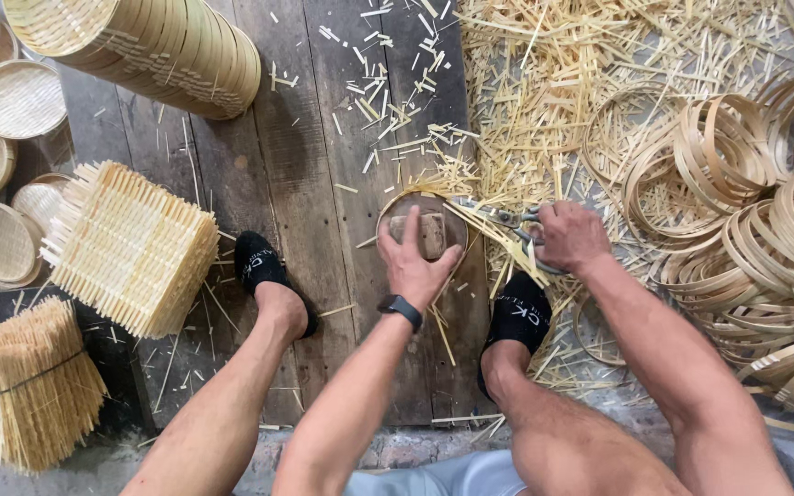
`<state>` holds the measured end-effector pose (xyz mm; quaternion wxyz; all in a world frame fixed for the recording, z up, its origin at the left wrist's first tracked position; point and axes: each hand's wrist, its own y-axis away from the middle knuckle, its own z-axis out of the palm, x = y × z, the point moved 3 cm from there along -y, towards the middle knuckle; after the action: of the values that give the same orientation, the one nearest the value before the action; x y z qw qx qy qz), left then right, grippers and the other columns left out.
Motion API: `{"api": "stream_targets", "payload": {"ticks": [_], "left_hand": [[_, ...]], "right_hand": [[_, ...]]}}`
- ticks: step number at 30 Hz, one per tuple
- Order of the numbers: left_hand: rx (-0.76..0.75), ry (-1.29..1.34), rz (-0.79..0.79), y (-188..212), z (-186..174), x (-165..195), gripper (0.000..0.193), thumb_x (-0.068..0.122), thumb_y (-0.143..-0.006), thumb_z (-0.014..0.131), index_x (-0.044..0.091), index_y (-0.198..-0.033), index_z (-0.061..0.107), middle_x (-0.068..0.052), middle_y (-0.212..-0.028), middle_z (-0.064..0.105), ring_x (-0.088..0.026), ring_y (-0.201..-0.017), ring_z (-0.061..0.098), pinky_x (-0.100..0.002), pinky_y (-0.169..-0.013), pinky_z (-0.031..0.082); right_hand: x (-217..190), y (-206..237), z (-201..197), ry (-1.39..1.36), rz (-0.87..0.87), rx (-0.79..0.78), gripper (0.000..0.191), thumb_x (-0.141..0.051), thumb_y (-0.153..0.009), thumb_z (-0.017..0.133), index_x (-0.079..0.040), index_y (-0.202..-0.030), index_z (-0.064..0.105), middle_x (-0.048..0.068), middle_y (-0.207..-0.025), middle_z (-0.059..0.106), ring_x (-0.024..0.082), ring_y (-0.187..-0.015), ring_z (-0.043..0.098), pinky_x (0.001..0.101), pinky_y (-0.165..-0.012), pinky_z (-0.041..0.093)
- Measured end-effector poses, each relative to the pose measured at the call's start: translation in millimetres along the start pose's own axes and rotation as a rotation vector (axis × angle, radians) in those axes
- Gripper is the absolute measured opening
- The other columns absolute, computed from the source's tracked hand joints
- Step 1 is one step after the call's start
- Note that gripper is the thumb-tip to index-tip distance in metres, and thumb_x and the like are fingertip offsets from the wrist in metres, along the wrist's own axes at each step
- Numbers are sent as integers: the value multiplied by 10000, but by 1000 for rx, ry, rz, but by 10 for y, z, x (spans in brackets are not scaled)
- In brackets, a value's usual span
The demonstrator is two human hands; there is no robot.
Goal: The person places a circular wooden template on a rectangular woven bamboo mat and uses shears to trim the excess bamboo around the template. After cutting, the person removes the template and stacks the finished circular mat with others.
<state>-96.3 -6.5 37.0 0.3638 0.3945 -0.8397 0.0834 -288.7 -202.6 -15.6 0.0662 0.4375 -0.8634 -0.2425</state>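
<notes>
Steadily press left hand [413,260] flat, fingers spread, on hoop [423,227] at centre, while right hand [570,236], fingers clamped on shears [507,220], trims close along rim.

Views: one, head-worn. Position: above a seated person, at head height. Facing: steeply down and slightly forward, over the person's own knees and forearms to a dark plank floor [305,184]. Range: near; the arms rise from the bottom edge, and the left hand [413,260] and right hand [570,236] sit just below frame centre, the socked feet [259,266] beside them. Coverage: top edge cuts a stack of round woven trays [153,46]; left edge holds square woven mats [126,243]; right edge holds bamboo hoops [765,211] and loose splints [553,83]. Shared field: none, single view only.
</notes>
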Motion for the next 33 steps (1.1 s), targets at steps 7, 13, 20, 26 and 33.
{"api": "stream_targets", "payload": {"ticks": [7,13,20,26,33], "left_hand": [[-51,-94,152,25,80,-41,974,351,-688,873,219,-1546,431,-330,-1519,316,-512,-1393,351,-537,-1163,347],[-83,-110,137,10,57,-50,949,355,-690,872,243,-1536,456,-315,-1535,317,-516,-1389,352,-537,-1163,348],[-161,-95,136,-84,-53,-58,905,303,-658,875,252,-1486,514,-285,-1550,314,-487,-1383,365,-527,-1174,350],[-280,-55,194,-193,-137,-60,882,231,-619,871,299,-1440,556,-199,-1578,325,-447,-1425,345,-501,-1183,361],[-397,-106,313,-222,-165,-40,899,154,-551,871,278,-1395,587,-203,-1612,275,-465,-1458,271,-514,-1195,284]], "right_hand": [[-194,-140,125,68,9,160,218,-256,-866,621,-48,-930,615,105,-855,581,208,-769,560,341,-678,510],[-166,-52,70,22,-18,266,308,-333,-840,630,-40,-933,617,114,-870,564,223,-802,550,348,-688,504],[-197,-192,160,49,7,191,233,-299,-912,614,-68,-935,611,85,-802,564,201,-744,547,351,-647,513],[-88,-135,94,71,-77,301,412,-461,-888,619,-50,-917,628,103,-807,576,202,-693,547,353,-607,501],[-137,-126,45,72,35,-44,264,-329,-1017,539,-82,-1009,634,105,-926,635,205,-797,605,371,-683,543]]}}
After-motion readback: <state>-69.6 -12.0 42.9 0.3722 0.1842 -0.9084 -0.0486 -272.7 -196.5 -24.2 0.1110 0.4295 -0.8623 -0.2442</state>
